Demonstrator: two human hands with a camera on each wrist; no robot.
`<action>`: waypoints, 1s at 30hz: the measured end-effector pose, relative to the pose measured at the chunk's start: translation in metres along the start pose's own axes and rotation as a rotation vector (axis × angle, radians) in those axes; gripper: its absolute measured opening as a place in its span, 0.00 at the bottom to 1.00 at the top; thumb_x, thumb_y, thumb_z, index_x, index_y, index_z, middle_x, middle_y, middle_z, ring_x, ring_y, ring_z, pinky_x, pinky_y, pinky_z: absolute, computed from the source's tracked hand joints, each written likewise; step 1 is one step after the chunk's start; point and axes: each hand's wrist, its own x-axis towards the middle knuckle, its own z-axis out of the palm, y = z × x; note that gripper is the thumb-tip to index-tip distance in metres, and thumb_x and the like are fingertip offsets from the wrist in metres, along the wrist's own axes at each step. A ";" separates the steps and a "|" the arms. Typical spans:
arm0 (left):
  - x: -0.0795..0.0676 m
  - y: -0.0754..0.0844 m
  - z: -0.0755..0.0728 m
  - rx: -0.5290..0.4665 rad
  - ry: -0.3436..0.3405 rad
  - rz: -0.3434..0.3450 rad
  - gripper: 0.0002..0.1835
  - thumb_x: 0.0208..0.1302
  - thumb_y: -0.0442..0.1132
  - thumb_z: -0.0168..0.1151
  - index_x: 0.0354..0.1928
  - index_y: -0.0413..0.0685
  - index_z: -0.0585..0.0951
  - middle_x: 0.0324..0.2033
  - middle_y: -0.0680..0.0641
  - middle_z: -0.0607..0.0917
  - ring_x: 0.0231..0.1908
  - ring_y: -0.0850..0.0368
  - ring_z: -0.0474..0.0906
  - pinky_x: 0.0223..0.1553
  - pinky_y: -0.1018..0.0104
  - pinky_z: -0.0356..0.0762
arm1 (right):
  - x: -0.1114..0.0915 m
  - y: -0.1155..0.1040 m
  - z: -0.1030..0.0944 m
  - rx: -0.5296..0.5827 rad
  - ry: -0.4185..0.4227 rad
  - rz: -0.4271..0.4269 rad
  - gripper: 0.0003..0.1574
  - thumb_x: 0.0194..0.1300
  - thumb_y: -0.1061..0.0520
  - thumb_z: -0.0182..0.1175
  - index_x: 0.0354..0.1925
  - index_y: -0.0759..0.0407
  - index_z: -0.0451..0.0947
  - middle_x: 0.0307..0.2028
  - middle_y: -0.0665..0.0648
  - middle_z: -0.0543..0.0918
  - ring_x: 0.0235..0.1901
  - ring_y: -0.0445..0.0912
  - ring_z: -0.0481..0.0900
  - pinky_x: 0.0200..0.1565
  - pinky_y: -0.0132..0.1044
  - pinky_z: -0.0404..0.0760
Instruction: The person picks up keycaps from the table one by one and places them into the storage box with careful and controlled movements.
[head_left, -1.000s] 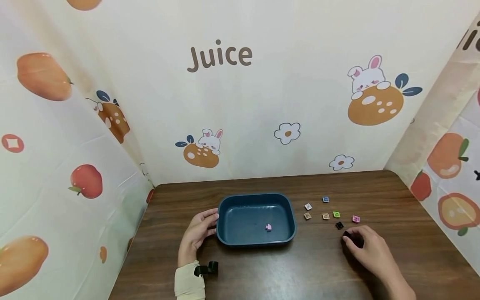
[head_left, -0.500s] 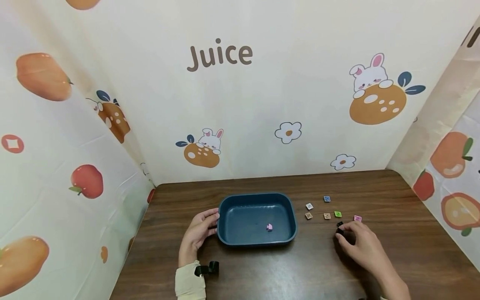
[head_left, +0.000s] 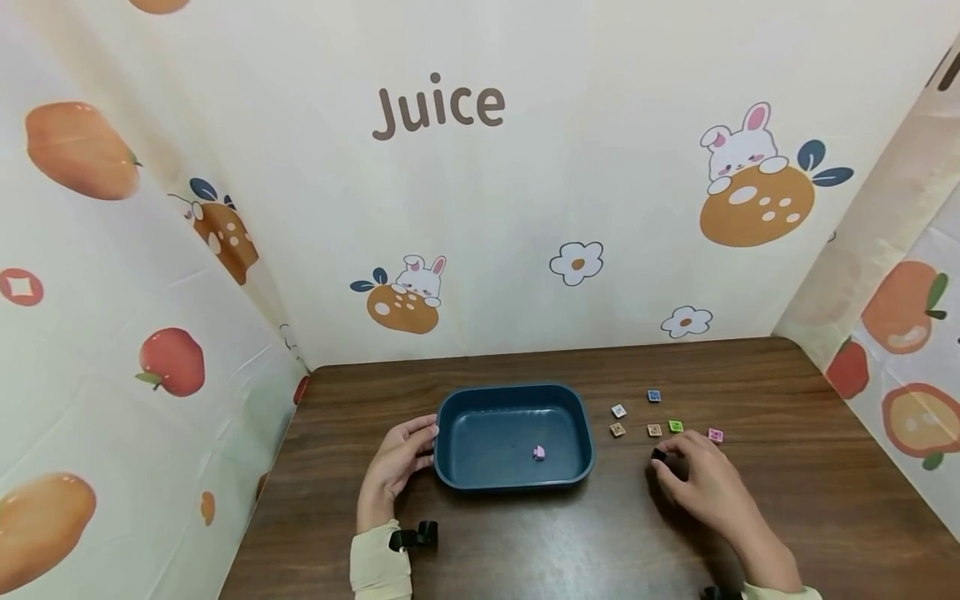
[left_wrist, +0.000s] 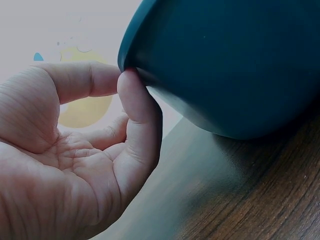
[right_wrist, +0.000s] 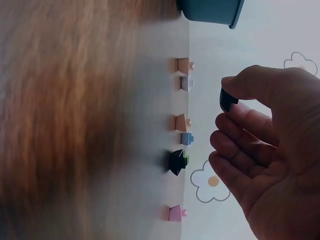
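A dark blue rectangular bin (head_left: pixel 514 487) stands on the table. My left hand (head_left: pixel 400 467) pinches the bin's left rim; in the left wrist view the thumb and a finger meet at its edge. A small light pink block (head_left: pixel 538 452) lies inside the bin. To the right, my right hand (head_left: pixel 701 479) pinches a small black block (right_wrist: pixel 228 100) between thumb and fingertip, raised off the table in the right wrist view. Near that hand lie a green block (head_left: pixel 676 426), a pink block (head_left: pixel 716 435) and a tan block (head_left: pixel 654 430). Another black block (right_wrist: pixel 177 162) is visible in the right wrist view.
Farther back on the brown table (head_left: pixel 540 550) lie a blue block (head_left: pixel 654 396), a white block (head_left: pixel 618 411) and a second tan block (head_left: pixel 617 429). A printed curtain (head_left: pixel 480 208) rises behind the table and along both sides.
My right hand has moved left toward the bin with the black block in its fingers, passing the other black block. The left hand stays at the bin's rim.
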 end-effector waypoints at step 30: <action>-0.001 0.001 0.000 -0.006 0.009 -0.001 0.28 0.79 0.39 0.60 0.73 0.31 0.70 0.44 0.52 0.87 0.42 0.62 0.84 0.40 0.69 0.85 | 0.010 -0.029 0.010 0.031 -0.022 -0.034 0.14 0.55 0.62 0.78 0.39 0.52 0.86 0.42 0.50 0.86 0.44 0.52 0.85 0.44 0.52 0.83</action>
